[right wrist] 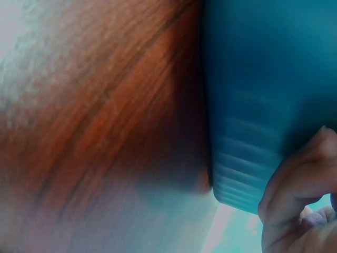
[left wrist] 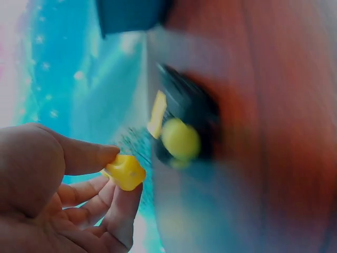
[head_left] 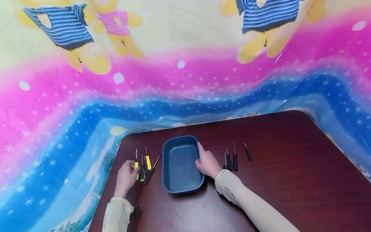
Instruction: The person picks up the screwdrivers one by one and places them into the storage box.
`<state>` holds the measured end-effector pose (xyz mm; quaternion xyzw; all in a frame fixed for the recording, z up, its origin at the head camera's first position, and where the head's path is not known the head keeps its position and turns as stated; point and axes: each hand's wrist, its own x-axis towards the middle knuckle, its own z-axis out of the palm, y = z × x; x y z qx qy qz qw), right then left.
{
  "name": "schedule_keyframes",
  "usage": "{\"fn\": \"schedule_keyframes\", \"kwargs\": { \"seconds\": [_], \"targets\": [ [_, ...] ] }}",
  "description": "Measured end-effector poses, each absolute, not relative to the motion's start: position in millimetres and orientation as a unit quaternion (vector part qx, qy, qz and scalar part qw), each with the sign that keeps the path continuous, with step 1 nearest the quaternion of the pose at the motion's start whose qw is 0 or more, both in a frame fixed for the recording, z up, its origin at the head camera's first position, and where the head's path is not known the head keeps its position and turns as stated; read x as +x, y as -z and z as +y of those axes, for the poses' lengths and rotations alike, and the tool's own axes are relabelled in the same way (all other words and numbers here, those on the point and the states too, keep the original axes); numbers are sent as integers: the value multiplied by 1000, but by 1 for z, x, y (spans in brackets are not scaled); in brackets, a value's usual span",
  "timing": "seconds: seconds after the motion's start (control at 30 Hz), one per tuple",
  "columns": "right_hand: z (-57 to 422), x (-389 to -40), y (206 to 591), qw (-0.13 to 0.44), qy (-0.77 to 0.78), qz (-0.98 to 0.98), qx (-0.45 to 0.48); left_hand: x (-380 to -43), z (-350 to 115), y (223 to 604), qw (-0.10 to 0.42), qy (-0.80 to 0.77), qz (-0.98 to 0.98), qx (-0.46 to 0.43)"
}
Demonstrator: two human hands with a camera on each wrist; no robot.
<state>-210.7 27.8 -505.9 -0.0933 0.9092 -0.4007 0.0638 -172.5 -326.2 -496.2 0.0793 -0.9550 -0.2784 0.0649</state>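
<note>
My left hand (head_left: 126, 177) pinches the yellow handle of a screwdriver (head_left: 136, 166) between thumb and fingers. In the left wrist view the butt of that handle pokes out past my fingertips (left wrist: 109, 154). Just right of it lie another yellow-handled screwdriver (head_left: 148, 162), a black one with a yellow end (head_left: 142, 175) and a slanted black one (head_left: 149, 176). A dark blue rectangular box (head_left: 183, 192) with nothing inside stands in the middle. My right hand (head_left: 208, 164) grips its right rim, thumb over the edge; the right wrist view shows fingers bent against the outer wall (right wrist: 247, 132).
Several black screwdrivers (head_left: 235, 162) lie right of the box, shafts pointing away, with one more (head_left: 248, 153) set apart farther right. All rest on a dark red-brown table (head_left: 290, 167). A printed cloth (head_left: 179, 80) hangs behind and at the sides.
</note>
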Motion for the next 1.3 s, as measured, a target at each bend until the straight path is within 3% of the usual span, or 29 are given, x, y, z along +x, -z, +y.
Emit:
{"fn": "schedule_keyframes", "kwargs": {
  "seconds": [0.23, 0.53, 0.9, 1.3],
  "targets": [
    [27, -211, 505, 67, 400, 909, -90, -171, -297, 477, 80, 342, -935, 56],
    [27, -210, 504, 68, 400, 910, -85, -168, -257, 459, 63, 408, -910, 27],
    [25, -211, 504, 72, 400, 910, -84, -169, -223, 455, -24, 495, -869, 8],
    [26, -212, 504, 77, 398, 911, -78, -184, -200, 454, -95, 488, -868, -3]
  ]
}}
